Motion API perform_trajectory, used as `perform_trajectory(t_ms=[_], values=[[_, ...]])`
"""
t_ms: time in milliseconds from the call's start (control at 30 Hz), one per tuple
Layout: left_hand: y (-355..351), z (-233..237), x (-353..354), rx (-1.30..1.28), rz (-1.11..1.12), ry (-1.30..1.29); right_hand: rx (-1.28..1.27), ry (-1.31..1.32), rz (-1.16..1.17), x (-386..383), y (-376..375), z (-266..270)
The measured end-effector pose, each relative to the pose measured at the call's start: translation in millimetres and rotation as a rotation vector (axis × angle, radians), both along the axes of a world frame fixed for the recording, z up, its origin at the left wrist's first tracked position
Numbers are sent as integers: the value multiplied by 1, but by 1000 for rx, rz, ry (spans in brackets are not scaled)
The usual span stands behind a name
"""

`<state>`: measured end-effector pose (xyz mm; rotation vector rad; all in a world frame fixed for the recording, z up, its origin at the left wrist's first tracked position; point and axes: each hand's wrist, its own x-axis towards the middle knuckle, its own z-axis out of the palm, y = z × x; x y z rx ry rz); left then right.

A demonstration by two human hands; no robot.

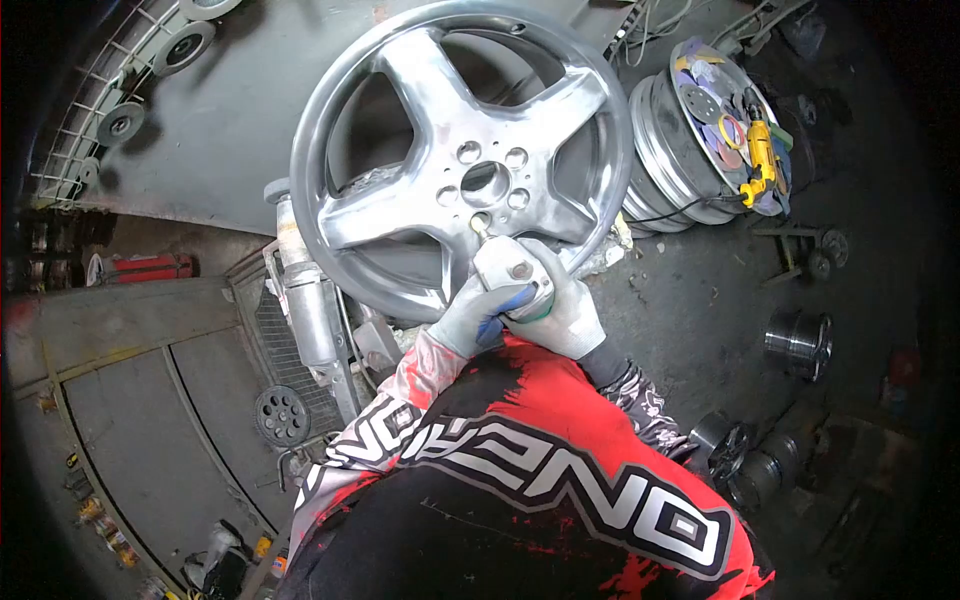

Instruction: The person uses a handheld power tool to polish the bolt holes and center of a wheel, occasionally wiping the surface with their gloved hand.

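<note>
A bare-metal five-spoke wheel rim [432,80] lies face up in front of me, with a round centre bore and several bolt holes. Both my gloved hands are wrapped round a die grinder [508,265] with a pale body. Its thin shaft points away from me, and the small tip is at the bolt hole nearest my body. My left hand [468,315] closes on the tool's left side, the blue-marked thumb across it. From the right, my right hand [567,308] grips the body. Whether the tip spins cannot be seen.
Stacked rims [660,150] stand at the right, topped with sanding discs and a yellow drill [762,165]. A cylindrical metal machine part [312,320] is close on the left. Wheels hang on a wire rack [75,140]; another rim [798,343] sits on the floor.
</note>
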<state>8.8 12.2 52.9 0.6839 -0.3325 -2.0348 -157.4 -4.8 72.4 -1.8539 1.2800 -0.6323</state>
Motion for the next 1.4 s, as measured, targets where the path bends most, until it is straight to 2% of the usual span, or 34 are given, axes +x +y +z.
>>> perform_trajectory(t_ms=[133, 200, 300, 433, 500, 633, 700, 733, 800, 933, 1000, 1133, 1200, 1233, 1300, 1400], values=[[0, -6, -5, 18, -9, -13, 28, -39, -16, -5, 0, -3], [-1, -5, -4, -391, -1, -357, -14, -44, -27, -6, 1, -5], [-3, -17, 0, -540, 13, -338, -30, -3, -34, -3, 1, 1], [2, -11, -1, -376, 31, -305, -9, -27, 8, -3, 1, -5], [0, -2, -1, -58, -13, -108, 21, -32, 23, -4, 0, -2], [-1, -1, -1, -66, -34, -126, -73, -75, 1, -8, 5, -11], [0, -13, 3, -796, -14, -650, -92, -65, -46, -8, 8, -13], [1, -14, 1, -794, -13, -649, -90, -64, -45, -7, 9, -12], [3, -14, -7, -64, -19, -83, -49, -60, -36, -6, 9, -7], [4, -22, -7, -59, 15, 10, -26, -39, 3, -6, 7, -4], [1, -20, -5, -162, -14, -125, -98, -50, -19, -7, 7, -6], [3, -11, -8, -279, -18, -222, -121, -40, -53, -11, 12, -4], [8, -17, -7, -800, 82, -498, -58, -7, -26, -10, 12, -1], [9, -17, -7, -801, 91, -501, -61, -7, -16, -10, 12, 0], [9, -14, -7, -157, -22, 20, -6, 0, 6, -9, 11, 2], [6, -5, -4, -187, 7, -55, -61, -69, 4, -7, 7, -6]])
